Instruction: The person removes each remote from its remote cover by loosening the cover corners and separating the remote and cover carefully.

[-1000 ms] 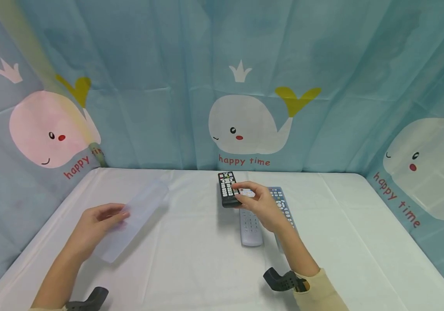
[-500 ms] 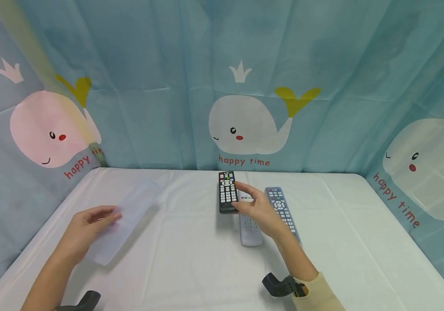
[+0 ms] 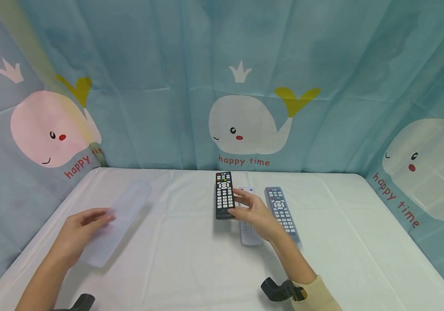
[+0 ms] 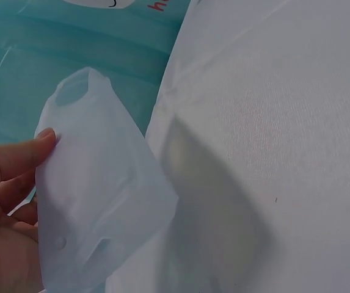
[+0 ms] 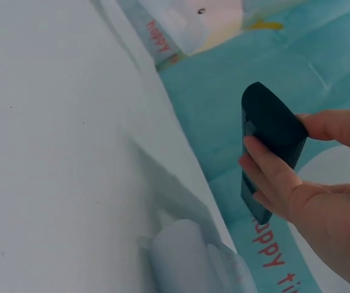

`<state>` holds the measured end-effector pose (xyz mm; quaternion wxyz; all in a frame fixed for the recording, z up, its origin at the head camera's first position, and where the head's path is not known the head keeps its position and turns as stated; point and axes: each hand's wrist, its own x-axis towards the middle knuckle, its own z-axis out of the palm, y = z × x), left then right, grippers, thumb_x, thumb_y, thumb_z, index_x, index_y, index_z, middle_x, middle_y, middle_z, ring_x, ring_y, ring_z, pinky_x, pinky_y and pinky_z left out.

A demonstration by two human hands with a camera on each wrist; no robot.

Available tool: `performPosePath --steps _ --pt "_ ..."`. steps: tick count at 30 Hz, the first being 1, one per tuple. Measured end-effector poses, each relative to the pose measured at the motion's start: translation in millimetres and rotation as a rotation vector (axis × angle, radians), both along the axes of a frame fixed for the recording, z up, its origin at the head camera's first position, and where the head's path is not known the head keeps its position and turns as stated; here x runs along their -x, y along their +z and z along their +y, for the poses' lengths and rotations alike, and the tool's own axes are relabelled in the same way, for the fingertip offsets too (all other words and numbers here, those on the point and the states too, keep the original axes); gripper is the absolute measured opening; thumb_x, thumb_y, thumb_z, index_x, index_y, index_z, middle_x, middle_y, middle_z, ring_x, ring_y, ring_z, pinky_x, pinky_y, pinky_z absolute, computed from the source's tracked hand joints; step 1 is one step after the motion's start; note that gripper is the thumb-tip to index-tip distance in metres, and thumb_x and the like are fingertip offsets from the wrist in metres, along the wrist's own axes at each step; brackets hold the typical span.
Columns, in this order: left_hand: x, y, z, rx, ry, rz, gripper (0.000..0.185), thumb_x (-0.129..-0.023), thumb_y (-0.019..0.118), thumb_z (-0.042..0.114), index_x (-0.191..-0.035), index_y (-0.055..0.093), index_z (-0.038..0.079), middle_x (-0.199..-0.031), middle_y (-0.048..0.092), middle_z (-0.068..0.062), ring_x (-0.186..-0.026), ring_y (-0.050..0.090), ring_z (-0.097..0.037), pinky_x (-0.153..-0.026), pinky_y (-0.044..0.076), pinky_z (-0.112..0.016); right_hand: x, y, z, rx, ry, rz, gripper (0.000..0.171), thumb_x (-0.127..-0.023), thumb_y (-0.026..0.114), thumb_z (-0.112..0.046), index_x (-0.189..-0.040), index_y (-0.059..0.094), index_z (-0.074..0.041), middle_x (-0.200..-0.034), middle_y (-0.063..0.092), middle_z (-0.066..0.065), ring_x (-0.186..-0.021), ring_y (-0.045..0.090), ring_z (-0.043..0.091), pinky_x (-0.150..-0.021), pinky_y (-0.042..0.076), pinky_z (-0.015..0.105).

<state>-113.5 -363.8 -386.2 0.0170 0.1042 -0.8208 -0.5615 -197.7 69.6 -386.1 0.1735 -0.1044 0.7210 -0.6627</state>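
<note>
Remote first: the black remote [image 3: 224,195] is what I am working with, lifted off the white table [image 3: 190,259] and pinched near its lower end by my right hand [image 3: 253,213], fingers under it and thumb on its edge, buttons up. From the right wrist view I see its dark back [image 5: 271,131] caught between fingertips and thumb, so the grip is light and the front end stays free, which I judge suits sliding it into something. Just right of the black remote, below my hand, a white remote [image 3: 250,230] lies flat on the table, and further right of it a grey remote in a bluish clear cover [image 3: 281,211] lies parallel. Well to the left of the black remote, my left hand [image 3: 77,233] grips a translucent silicone sleeve [image 3: 114,220] by its near end, long axis pointing away; the left wrist view shows its far end open [image 4: 77,91], so I read it as held ready to receive. The hands are well apart, each closed on its own thing. Whale-print curtains [image 3: 245,125] hang behind the black remote.
</note>
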Motion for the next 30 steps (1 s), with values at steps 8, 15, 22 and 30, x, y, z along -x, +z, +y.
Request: performPosePath --steps 8,15,22,30 --pt "0.7 -1.6 -6 0.112 0.006 -0.021 0.047 -0.105 0.068 0.020 -0.132 0.060 -0.018 -0.087 0.066 0.032 -0.082 0.064 0.008 -0.072 0.053 -0.012 -4.5 -10.9 -7 0.034 0.034 -0.019 0.076 -0.093 0.070 -0.002 -0.160 0.035 0.006 -0.157 0.045 0.031 -0.128 0.064 0.035 -0.099 0.060 0.035" --pt "3.2 -2.3 -14 0.151 -0.008 -0.098 0.059 -0.108 0.064 0.026 -0.142 0.049 -0.019 -0.091 0.063 0.033 -0.083 0.058 0.009 -0.072 0.051 -0.014 -9.8 -20.5 -14 0.047 0.059 -0.022 0.076 -0.093 0.069 0.000 -0.160 0.033 0.008 -0.157 0.044 0.032 -0.133 0.061 0.041 -0.099 0.060 0.034" --pt "7.1 -7.3 -23 0.157 -0.005 -0.159 0.062 -0.108 0.062 0.031 -0.144 0.047 -0.017 -0.093 0.062 0.031 -0.083 0.056 0.008 -0.071 0.051 -0.016 -16.9 -26.5 -19 0.079 0.080 -0.024 0.076 -0.093 0.067 0.005 -0.159 0.031 0.012 -0.158 0.041 0.033 -0.134 0.060 0.042 -0.099 0.060 0.035" --pt "8.8 -13.7 -31 0.137 -0.002 -0.171 0.062 -0.109 0.060 0.029 -0.145 0.044 -0.019 -0.091 0.062 0.032 -0.083 0.056 0.010 -0.071 0.052 -0.017 -23.1 -35.3 -22 0.113 0.083 -0.036 0.074 -0.094 0.067 0.007 -0.159 0.032 0.011 -0.158 0.041 0.034 -0.136 0.058 0.043 -0.100 0.060 0.036"
